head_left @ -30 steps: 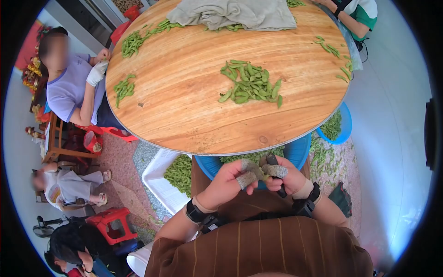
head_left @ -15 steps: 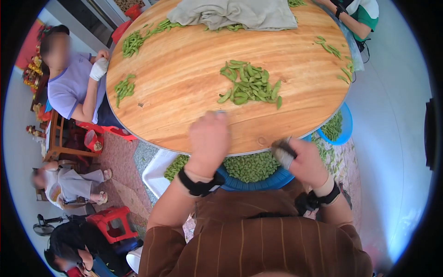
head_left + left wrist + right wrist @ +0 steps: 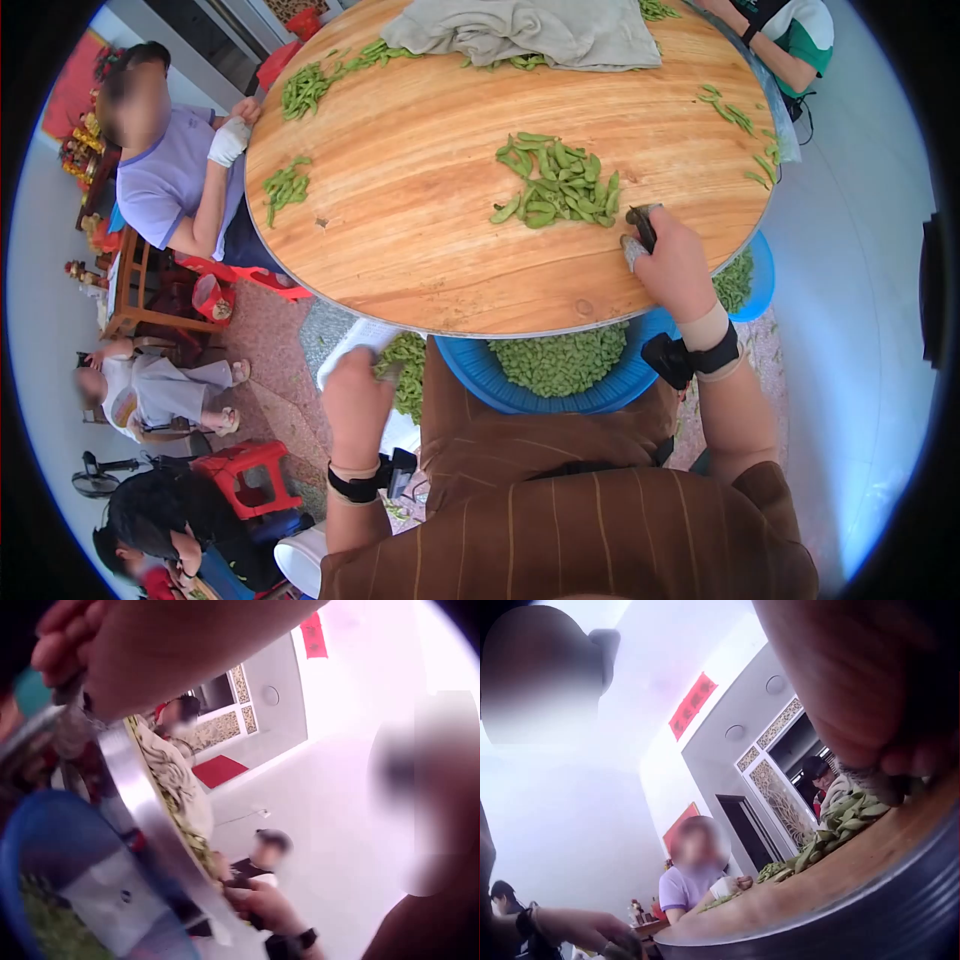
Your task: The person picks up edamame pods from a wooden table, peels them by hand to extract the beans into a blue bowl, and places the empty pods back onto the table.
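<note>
My right hand (image 3: pixel 678 262) reaches over the round wooden table (image 3: pixel 420 240), its fingers curled round a slim black tool (image 3: pixel 643 228) whose kind is hidden by the grip. Grey covers wrap some of its fingertips. Just beyond the fingertips lies a pile of green soybean pods (image 3: pixel 560 180); the right wrist view shows those fingers close at the pods (image 3: pixel 855 814). My left hand (image 3: pixel 358 400) is low on the left, over the edge of the white crate (image 3: pixel 402 432) of green pods. Its fingers (image 3: pixel 56 656) hang loosely bent in the left wrist view, with nothing visible in them.
A blue basin (image 3: pixel 470 375) of shelled green beans (image 3: pixel 560 360) sits at my lap, under the table edge. Another blue basin (image 3: pixel 762 275) stands right. A grey cloth (image 3: pixel 520 30) covers the far side. A person in lilac (image 3: pixel 175 180) sits left; a red stool (image 3: pixel 250 475) stands behind.
My hands were together over the basin, then parted. The left passed over the table edge and swung down left to the crate. The right, keeping the black tool, moved forward to the pods.
</note>
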Tool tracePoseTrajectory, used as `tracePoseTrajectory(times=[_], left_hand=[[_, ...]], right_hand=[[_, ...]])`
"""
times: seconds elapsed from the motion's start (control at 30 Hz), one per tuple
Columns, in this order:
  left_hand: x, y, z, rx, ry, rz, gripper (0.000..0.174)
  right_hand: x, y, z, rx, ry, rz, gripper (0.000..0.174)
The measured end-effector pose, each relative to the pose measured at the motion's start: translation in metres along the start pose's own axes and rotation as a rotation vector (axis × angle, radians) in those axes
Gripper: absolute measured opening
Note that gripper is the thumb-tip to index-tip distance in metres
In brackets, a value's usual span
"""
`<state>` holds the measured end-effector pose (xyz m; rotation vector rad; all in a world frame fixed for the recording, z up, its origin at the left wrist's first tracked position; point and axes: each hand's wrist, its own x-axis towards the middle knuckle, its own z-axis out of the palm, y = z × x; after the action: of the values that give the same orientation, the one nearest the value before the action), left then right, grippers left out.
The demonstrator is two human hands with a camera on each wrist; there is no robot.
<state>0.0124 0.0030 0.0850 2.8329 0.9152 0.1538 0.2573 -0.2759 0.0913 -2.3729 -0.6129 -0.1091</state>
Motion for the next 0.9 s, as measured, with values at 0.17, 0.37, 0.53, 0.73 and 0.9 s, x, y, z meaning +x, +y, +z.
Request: tracePoseTrajectory(times=[0.17,0.37,0.53,0.73,0.9], left_hand=[[0.0,0.095,0.01,-1.022,-0.455,0.342,0.017],[0.009,0.148,0.019,-1.533,-0.968,0.188,0.016],[0.004,0.142,0.027,-1.579,-0.787,0.066,0.021],[0.0,0.145,0.019,-1.492,-0.647,0.133,0.023],[0.002,0.145,0.023,-1.449,-0.666,0.156,0.023]], right_hand=[[-0.03,-0.025,-0.014,0.481,-0.222,0.269,0.022],[-0.06,-0.042,-0.004,1.091,-0.42,0.419,0.028],[-0.074,-0.036,-0.007,0.638,-0.333,0.065,0.026],[-0.081,-0.041,-0.014,0.549,-0.471,-0.076,0.041],[-0.08,-0.046,-0.021,0.622,-0.54,0.086,0.033]])
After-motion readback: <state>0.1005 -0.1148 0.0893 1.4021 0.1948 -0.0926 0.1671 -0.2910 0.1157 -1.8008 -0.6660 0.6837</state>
